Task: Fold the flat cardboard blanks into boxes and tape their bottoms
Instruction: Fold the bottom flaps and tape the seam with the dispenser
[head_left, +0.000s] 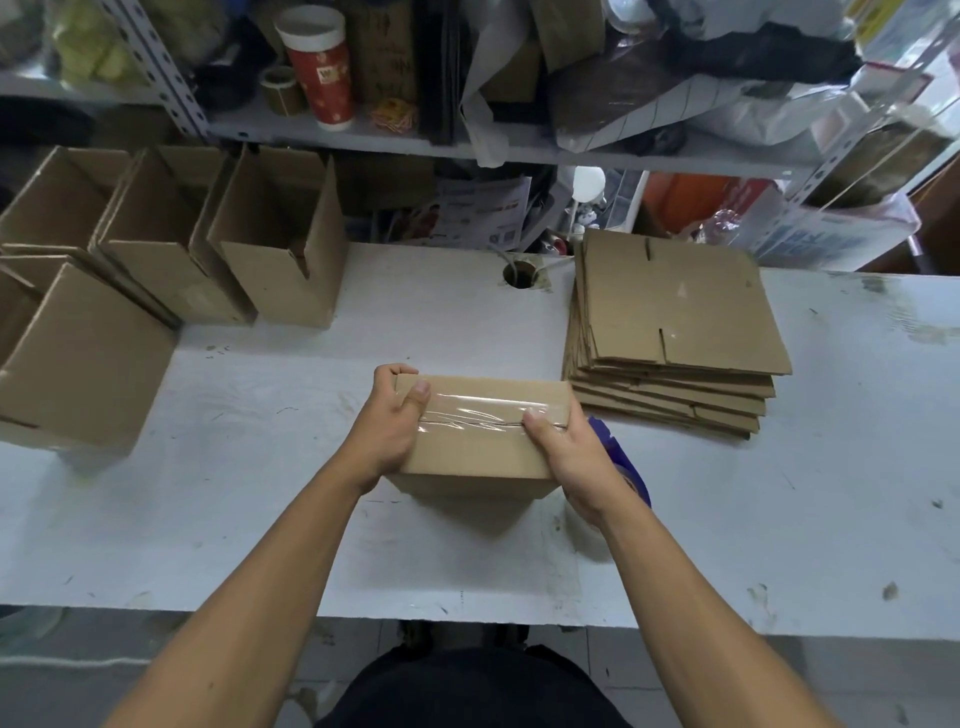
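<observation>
On the white tabletop (260, 467), bottom up, the taped box (480, 426) sits gripped at both ends by left hand (387, 428) and right hand (574, 457); light, stiff, likely easily dented, best held by its edges.

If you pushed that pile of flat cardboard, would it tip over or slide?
The stack of flat blanks is low and wide, so it probably won't tip. Its sheets already sit staggered, so the top ones would likely slide off. Each thin blank would probably bend somewhat when lifted.

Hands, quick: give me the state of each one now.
Left hand: grips the left end of the taped box, thumb on top.
Right hand: grips its right end, thumb on the tape seam.
</observation>
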